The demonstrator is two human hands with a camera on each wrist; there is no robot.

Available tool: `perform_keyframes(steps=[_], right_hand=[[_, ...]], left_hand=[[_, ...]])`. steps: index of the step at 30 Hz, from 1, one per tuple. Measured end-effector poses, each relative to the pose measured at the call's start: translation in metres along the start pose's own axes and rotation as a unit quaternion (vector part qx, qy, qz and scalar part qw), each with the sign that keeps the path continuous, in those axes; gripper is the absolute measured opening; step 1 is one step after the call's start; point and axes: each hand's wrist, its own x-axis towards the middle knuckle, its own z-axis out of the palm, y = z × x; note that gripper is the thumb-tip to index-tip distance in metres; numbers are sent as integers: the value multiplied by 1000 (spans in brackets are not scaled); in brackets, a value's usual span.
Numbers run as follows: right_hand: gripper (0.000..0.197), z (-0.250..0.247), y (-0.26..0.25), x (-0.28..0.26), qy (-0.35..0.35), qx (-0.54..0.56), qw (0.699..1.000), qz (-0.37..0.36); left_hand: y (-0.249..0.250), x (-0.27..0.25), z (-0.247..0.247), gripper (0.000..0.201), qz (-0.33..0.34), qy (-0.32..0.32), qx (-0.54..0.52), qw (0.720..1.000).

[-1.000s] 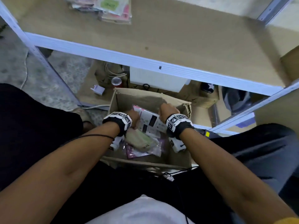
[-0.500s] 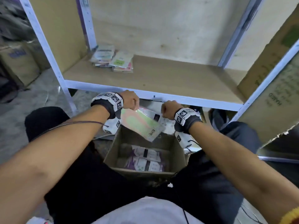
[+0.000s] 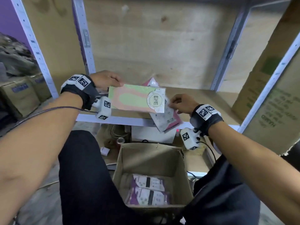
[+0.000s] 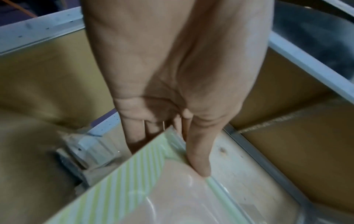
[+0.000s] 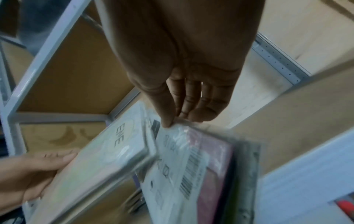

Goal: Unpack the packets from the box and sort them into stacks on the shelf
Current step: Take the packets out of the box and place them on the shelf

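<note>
My left hand [image 3: 105, 80] grips a green and peach packet [image 3: 134, 99] marked ENE by its left end, above the shelf's front edge [image 3: 113, 120]; the thumb and fingers [image 4: 197, 159] pinch its corner [image 4: 153, 174]. My right hand [image 3: 181, 101] pinches a white and pink packet [image 3: 167, 118] with a barcode [image 5: 191, 181] by its edge, partly behind the ENE packet [image 5: 99, 159]. The open cardboard box [image 3: 146, 158] sits on the floor between my legs, with two purple and white packets [image 3: 149, 190] at its bottom.
The wooden shelf board [image 3: 203, 101] runs between white metal uprights [image 3: 227, 51]. A big cardboard carton [image 3: 267, 98] leans at the right. Brown boxes [image 3: 19, 96] stand at the far left. Cables and a white box [image 3: 151, 135] lie under the shelf.
Both hands have lifted out of the box up to shelf height, each with a packet. The view has tilted up from the box to the shelf.
</note>
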Motion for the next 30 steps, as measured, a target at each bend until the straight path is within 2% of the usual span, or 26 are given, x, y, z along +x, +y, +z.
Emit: perform_keyframes(steps=[3, 4, 8, 11, 14, 16, 20, 23, 27, 30], right_hand=[[9, 2, 1, 19, 26, 103, 994, 32], [11, 5, 1, 26, 34, 131, 990, 40], [18, 23, -2, 59, 37, 226, 971, 72], [18, 43, -8, 92, 32, 324, 940, 106], [16, 65, -15, 126, 26, 369, 920, 127], [14, 78, -20, 150, 13, 393, 909, 138], [11, 102, -32, 198, -26, 420, 894, 152], [10, 118, -42, 230, -53, 442, 881, 157], [17, 138, -55, 264, -83, 454, 868, 181], [17, 156, -58, 283, -93, 446, 870, 191]], left_hand=[[-18, 12, 7, 16, -34, 56, -162, 985], [-23, 16, 13, 10, -52, 77, -232, 968], [-46, 39, 37, 11, -113, 133, -412, 894], [-65, 61, 51, 30, -148, 175, -508, 830], [-87, 83, 52, 21, -172, 201, -562, 783], [-103, 97, 46, 9, -183, 215, -567, 774], [-132, 118, 31, 24, -178, 248, -557, 773], [-152, 131, 15, 9, -198, 276, -547, 765], [-173, 148, -3, 32, -219, 270, -552, 758], [-190, 159, -7, 27, -244, 315, -520, 756]])
